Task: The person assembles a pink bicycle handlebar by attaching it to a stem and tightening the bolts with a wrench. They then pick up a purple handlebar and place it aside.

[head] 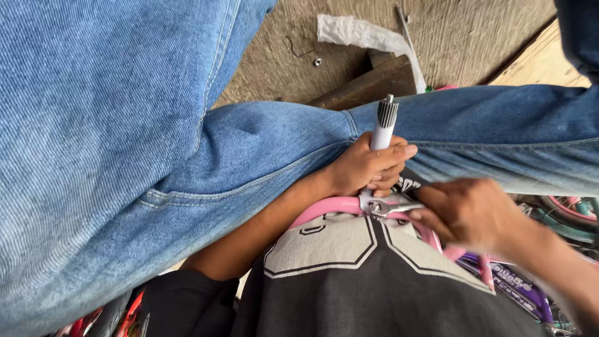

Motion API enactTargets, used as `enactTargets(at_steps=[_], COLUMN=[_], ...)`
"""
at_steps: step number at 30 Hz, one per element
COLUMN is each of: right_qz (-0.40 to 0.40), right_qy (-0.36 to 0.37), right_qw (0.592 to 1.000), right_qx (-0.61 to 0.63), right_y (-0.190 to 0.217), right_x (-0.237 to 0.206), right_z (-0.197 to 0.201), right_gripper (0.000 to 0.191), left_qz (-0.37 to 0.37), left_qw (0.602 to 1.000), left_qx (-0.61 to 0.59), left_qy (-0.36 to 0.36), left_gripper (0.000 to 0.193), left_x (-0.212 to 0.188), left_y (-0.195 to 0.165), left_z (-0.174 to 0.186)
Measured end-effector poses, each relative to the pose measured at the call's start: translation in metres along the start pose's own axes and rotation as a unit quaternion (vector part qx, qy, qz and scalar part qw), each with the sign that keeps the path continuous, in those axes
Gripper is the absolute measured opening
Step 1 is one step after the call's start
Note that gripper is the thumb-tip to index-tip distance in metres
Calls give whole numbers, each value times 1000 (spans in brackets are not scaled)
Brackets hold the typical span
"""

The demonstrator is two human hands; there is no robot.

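Across the left of the view my jeans (pixel 100 137) fill everything — one leg bent over the pink bike frame (pixel 331 206) that rests against my dark shirt (pixel 374 287). Near the middle, my left hand (pixel 365 167) is closed around a white post (pixel 382 131) with a ribbed metal tip, holding it upright just above the frame's curved tube. Right below that hand sits a small metal clamp (pixel 377 206), touching the pink tube. To its right, my right hand (pixel 468 212) is blurred; its fingers curl toward the clamp, but I cannot tell whether they grip anything. Beyond my knee, on the concrete floor (pixel 462 37), lie a crumpled clear bag (pixel 355 31) and a dark wooden block (pixel 368 84) — side by side. At the lower right edge, a purple frame (pixel 521 290) shows.
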State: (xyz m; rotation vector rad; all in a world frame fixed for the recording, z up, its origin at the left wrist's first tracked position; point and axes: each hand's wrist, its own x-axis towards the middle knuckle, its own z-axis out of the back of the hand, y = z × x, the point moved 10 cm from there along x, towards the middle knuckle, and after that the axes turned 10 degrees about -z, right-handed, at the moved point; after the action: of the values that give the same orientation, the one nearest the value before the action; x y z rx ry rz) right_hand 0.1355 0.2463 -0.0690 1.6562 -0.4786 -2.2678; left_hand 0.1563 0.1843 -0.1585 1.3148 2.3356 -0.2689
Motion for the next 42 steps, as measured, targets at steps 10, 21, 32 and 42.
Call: enactTargets(at_steps=[10,21,32,42], right_qz=[2,320,450,451], right_qy=[-14,-234,-218,-283], right_qw=[994,916,852,839], right_qx=[105,-58,155,117], right_y=[24,81,180,248], right_x=[-56,-74,-52,70], right_z=[40,79,155,97], right_gripper=[53,56,23,30], left_qz=[56,58,28,15], left_qw=[995,992,999,975], left_qx=[-78,-109,-22,194], left_qy=[15,27,-35,-107], left_gripper=[34,36,39,35], left_x=[-6,-13,2,16], left_y=[7,2,8,21], left_z=[-12,-10,11,42])
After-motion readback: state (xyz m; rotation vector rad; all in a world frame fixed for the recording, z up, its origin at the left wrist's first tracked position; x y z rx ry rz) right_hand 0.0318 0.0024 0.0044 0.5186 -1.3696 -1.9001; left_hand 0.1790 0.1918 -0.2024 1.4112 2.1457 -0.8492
